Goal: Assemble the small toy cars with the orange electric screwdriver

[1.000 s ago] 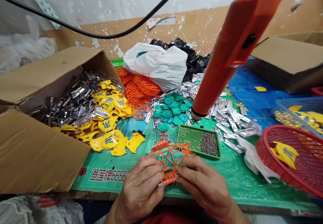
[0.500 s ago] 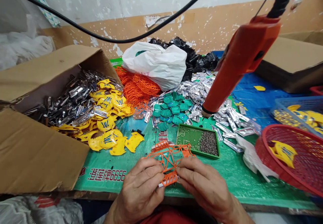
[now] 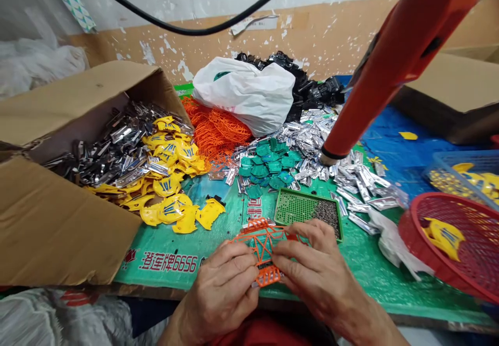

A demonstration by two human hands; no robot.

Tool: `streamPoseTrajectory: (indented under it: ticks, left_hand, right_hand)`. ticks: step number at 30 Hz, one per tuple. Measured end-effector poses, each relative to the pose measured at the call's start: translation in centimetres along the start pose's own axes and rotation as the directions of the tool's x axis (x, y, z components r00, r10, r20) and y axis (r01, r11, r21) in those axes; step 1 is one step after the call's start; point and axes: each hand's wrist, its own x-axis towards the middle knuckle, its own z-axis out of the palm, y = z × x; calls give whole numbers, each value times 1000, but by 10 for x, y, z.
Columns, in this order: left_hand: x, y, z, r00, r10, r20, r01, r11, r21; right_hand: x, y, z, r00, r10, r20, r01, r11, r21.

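An orange plastic lattice frame (image 3: pixel 263 247) is held low over the near edge of the table, with a silvery piece partly visible beneath it. My left hand (image 3: pixel 228 283) pinches its left side, thumb below and fingers on top. On the right side, my right hand (image 3: pixel 317 270) grips the same frame, its index finger raised over the frame's far right corner. Just beyond the hands lies a green perforated tray (image 3: pixel 292 208) with small dark screws (image 3: pixel 326 213) heaped at its right end. A red electric screwdriver (image 3: pixel 390 75) hangs above on the right.
A cardboard box (image 3: pixel 74 226) on the left spills metal strips and yellow parts (image 3: pixel 171 205). Further back are orange frames (image 3: pixel 218 130), a white bag (image 3: pixel 245 93), teal pieces (image 3: pixel 268 164) and silvery plates (image 3: pixel 362 179). A red basket (image 3: pixel 413 242) stands right.
My right hand's fingers have lifted and shifted over the frame's far right corner. The screwdriver sits higher and further right in view, and the whole scene has shifted slightly.
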Motion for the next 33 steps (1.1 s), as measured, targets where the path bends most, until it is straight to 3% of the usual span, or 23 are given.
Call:
streamPoseTrajectory:
  ticks: [5, 10, 18, 23, 25, 28, 33]
  left_hand:
    - [2, 1, -1, 999, 0, 45, 1, 1000, -25]
    - [5, 4, -3, 997, -19, 80, 23, 999, -42]
    - [6, 9, 0, 998, -60, 15, 61, 995, -82]
    - [2, 8, 2, 997, -70, -32, 66, 990, -122]
    - [3, 10, 2, 994, -106, -33, 100, 986, -135]
    - [9, 16, -2, 979, -188, 78, 194, 978, -80]
    - [20, 23, -17, 937, -254, 238, 267, 963, -25]
  right_hand:
    - [-2, 2, -1, 996, -33, 89, 27, 997, 72]
    - [-1, -2, -7, 996, -45, 78, 41, 998, 46]
    - [4, -3, -12, 984, -165, 62, 167, 986, -27]
    - [1, -4, -15, 978, -203, -38, 200, 977, -70]
    - [-1, -3, -13, 975, -224, -6, 222, 971, -88]
    - [-1, 1, -7, 977, -200, 70, 204, 977, -61]
    - [13, -6, -6, 982, -147, 115, 133, 983, 124]
